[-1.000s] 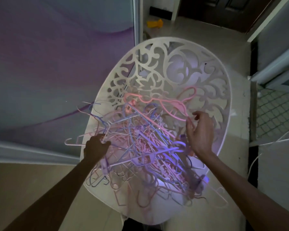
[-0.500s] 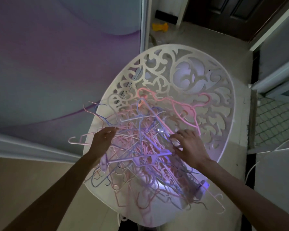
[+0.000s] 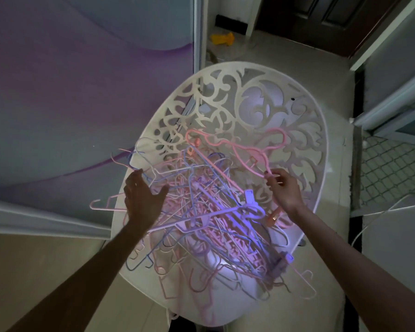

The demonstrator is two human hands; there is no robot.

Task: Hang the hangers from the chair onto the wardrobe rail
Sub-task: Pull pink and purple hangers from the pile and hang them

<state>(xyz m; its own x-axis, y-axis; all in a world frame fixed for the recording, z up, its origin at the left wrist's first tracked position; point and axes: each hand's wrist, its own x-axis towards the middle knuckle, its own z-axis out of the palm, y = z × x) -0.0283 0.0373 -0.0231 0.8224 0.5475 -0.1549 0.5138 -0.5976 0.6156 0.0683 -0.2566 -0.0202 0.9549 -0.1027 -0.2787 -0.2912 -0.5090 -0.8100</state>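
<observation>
Below, nearest the camera, two bare forearms reach forward over a white chair (image 3: 304, 130) with a scrolled cut-out back. A tangled pile of hangers (image 3: 209, 219) in pink, lilac and blue fills the chair's seat, some hooks spilling past its front and left edges.

The left hand (image 3: 143, 200) hovers over the left side of the pile with fingers straight and spread and thumb held out to the side; its fingertips are at a thin blue hanger, though in this dim light contact cannot be confirmed, and it grips nothing.

The right hand (image 3: 284, 188), on the right side of the pile, pinches the end of a pink hanger (image 3: 259, 155) between thumb and fingertips. That hanger rises from the pile and leans against the chair's back.

Beyond the chair lies pale floor, with a small yellow object (image 3: 222, 39) past the chair's top left and a dark door (image 3: 326, 17) behind it. A purple-tinted wall panel (image 3: 77, 80) stands left of the chair.
</observation>
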